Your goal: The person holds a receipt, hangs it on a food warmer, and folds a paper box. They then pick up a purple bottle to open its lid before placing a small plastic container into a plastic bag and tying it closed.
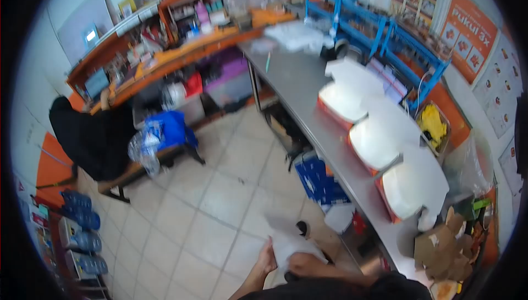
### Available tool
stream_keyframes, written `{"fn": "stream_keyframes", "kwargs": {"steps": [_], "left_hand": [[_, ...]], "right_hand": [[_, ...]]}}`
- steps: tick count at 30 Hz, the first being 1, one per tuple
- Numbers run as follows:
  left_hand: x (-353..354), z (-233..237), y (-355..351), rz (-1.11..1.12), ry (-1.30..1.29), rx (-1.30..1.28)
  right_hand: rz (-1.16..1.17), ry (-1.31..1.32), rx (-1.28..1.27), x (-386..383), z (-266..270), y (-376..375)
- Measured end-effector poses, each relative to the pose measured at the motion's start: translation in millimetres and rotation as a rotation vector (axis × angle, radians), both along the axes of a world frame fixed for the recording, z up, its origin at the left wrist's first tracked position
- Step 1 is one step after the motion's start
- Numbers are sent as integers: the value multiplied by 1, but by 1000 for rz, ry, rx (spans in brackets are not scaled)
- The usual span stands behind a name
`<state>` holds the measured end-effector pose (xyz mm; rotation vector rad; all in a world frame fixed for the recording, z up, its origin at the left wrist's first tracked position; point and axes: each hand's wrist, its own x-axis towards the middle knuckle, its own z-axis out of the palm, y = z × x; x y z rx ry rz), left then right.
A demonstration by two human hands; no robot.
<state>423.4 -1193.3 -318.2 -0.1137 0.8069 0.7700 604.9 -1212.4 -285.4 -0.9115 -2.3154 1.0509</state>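
A thin, whitish, sheet-like thing (291,240), smeared by motion, is held low in front of my body above the tiled floor. My left hand (267,257) grips its left edge, thumb pointing up. Curled against its lower part is my right hand (301,265), its fingertips hidden. To the right, a row of three boxes with raised white lids stands on the steel table: the near box (407,193), the middle box (375,145) and the far box (342,102). Their sides are orange-red.
The steel table (294,83) runs along my right, with a blue rack (379,33) behind it. Torn cardboard (440,248) lies at its near end. A person in black (88,138) sits at the orange counter, beside a bench with a blue bag (173,129). Water jugs (82,239) stand at left.
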Motion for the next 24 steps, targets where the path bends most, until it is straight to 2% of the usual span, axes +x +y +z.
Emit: {"fn": "stream_keyframes", "kwargs": {"steps": [1, 2, 3, 4, 5, 6, 7, 8, 9, 10, 11, 12, 13, 15, 16, 17, 19, 20, 22, 24], "left_hand": [[-4, -15, 18, -152, 188, 46], [-6, -12, 39, -131, 353, 143], [-4, 0, 63, -100, 516, 228], [-5, 11, 86, -92, 528, 248], [-8, 22, 113, -23, 785, 455], [-12, 42, 133, 42, 1042, 642], [-13, 83, 154, 46, 1125, 722], [-16, 126, 178, 48, 1209, 787], [-22, 141, 201, 132, 1133, 816], [-25, 163, 222, 167, 1182, 882], [-29, 185, 238, 199, 1233, 948], [-38, 204, 254, -42, 1433, 936], [-38, 218, 266, -16, 1435, 930], [-42, 242, 296, 160, 1972, 1624], [-46, 244, 309, 203, 1982, 1631], [-51, 239, 316, 170, 2054, 1657], [-57, 234, 340, 179, 2131, 1684], [-60, 233, 352, 256, 2083, 1616], [-70, 223, 377, 339, 2026, 1549], [-87, 209, 405, 317, 1696, 1381]], "right_hand": [[41, 11, 97, -12, 8, 9], [37, 18, 148, -17, 16, 37], [45, 130, 122, -20, 23, 62], [60, 246, 77, -21, 30, 80], [160, 220, 247, -14, 30, 113], [69, 247, 258, -7, 40, 146], [-204, 194, 88, -10, 69, 165], [-321, 129, 55, -10, 97, 192], [-424, 193, 74, -11, 136, 213], [-364, 152, 227, -14, 121, 221], [-433, 229, 279, -14, 166, 268], [-392, 282, 315, -21, 196, 284], [-371, 278, 324, -30, 200, 295], [-296, 386, 116, -51, 207, 318], [-238, 661, 44, -70, 211, 327], [-220, 658, 76, -81, 206, 339], [-417, 816, -453, -96, 191, 369], [-402, 807, -432, -101, 190, 383], [-542, 951, -545, -114, 191, 403], [-546, 900, -520, -123, 198, 431]]}}
